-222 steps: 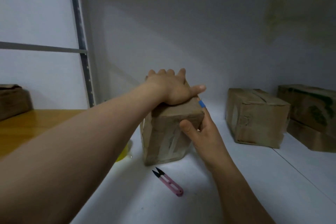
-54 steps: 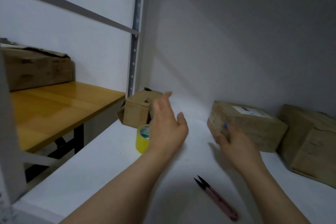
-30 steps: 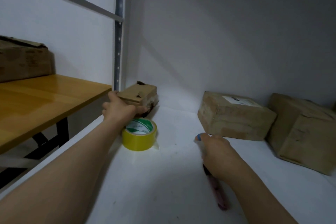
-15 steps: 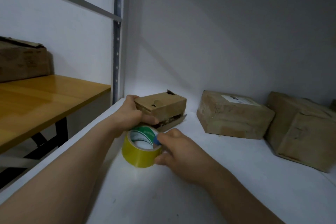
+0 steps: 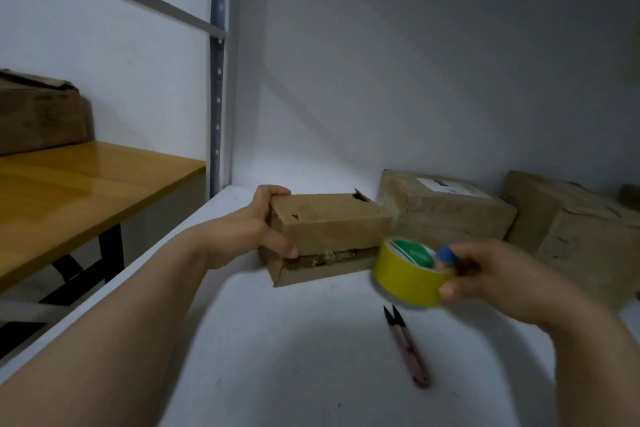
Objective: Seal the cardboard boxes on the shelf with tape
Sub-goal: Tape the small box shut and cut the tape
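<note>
Left hand [image 5: 249,236] grips box [image 5: 329,232] near shelf's [image 5: 277,357] left edge; right hand [image 5: 491,274] holds tape [image 5: 405,281]. Should press flap shut before taping.

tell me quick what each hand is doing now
Left hand: gripping the small brown cardboard box.
Right hand: holding the yellow tape roll.

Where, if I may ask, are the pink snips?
Head view, lower right: the pink snips lie on the shelf below the tape roll the right hand holds.
</note>
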A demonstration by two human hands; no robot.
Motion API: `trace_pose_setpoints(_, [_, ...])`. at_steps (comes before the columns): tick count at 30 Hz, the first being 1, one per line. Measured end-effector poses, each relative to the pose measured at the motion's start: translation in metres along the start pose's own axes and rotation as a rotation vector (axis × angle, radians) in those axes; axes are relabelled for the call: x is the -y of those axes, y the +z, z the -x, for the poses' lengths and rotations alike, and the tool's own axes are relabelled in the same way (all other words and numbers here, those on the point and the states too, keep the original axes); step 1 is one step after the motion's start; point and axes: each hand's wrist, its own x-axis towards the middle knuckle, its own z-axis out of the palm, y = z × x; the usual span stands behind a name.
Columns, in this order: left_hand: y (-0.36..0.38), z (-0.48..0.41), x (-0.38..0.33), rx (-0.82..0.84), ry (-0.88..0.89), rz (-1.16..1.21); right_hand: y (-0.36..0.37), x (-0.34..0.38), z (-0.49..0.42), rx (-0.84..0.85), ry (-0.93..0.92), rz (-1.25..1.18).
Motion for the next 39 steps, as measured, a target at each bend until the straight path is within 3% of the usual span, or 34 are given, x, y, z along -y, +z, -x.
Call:
trace_pose_setpoints(3, [0.003,0.001,-0.001,0.123,0.011,0.023,-0.003,-0.012,0.002,0.038,0.246,0.381])
trace_pose_setpoints(5, [0.005,0.000,-0.001,0.165,0.013,0.032,-0.002,-0.010,0.000,-0.111,0.248,0.466])
trace_pose_setpoints(7, [0.006,0.000,-0.002,0.172,0.019,0.048,0.005,0.003,0.001,-0.266,0.128,0.381])
trace_pose_setpoints(10, [0.008,0.001,-0.002,0.166,0.024,0.068,0.030,0.042,-0.002,-0.206,-0.075,0.144])
trace_pose_setpoints(13, [0.008,0.002,-0.001,0.201,0.018,0.081,0.057,0.055,-0.015,-0.101,-0.118,0.236])
trace_pose_setpoints(19, [0.016,0.002,0.004,0.232,0.065,-0.052,0.072,0.048,-0.029,-0.221,-0.141,0.216])
trace_pose_setpoints(24, [0.034,0.002,0.011,0.068,0.177,-0.141,0.068,0.043,-0.027,-0.190,-0.165,0.179])
trace_pose_setpoints(29, [0.034,0.007,0.000,-0.081,0.413,-0.228,0.040,0.024,-0.020,-0.242,-0.147,-0.283])
trace_pose_setpoints(33, [0.041,0.017,-0.010,-0.226,0.610,-0.375,0.034,0.015,-0.019,-0.168,-0.183,-0.360])
trace_pose_setpoints(36, [0.034,0.031,-0.015,-0.136,0.558,-0.284,0.027,0.021,-0.008,-0.069,-0.187,-0.391])
trace_pose_setpoints(39, [0.006,0.051,-0.009,0.073,0.355,-0.047,0.032,0.036,-0.002,0.072,-0.141,-0.358])
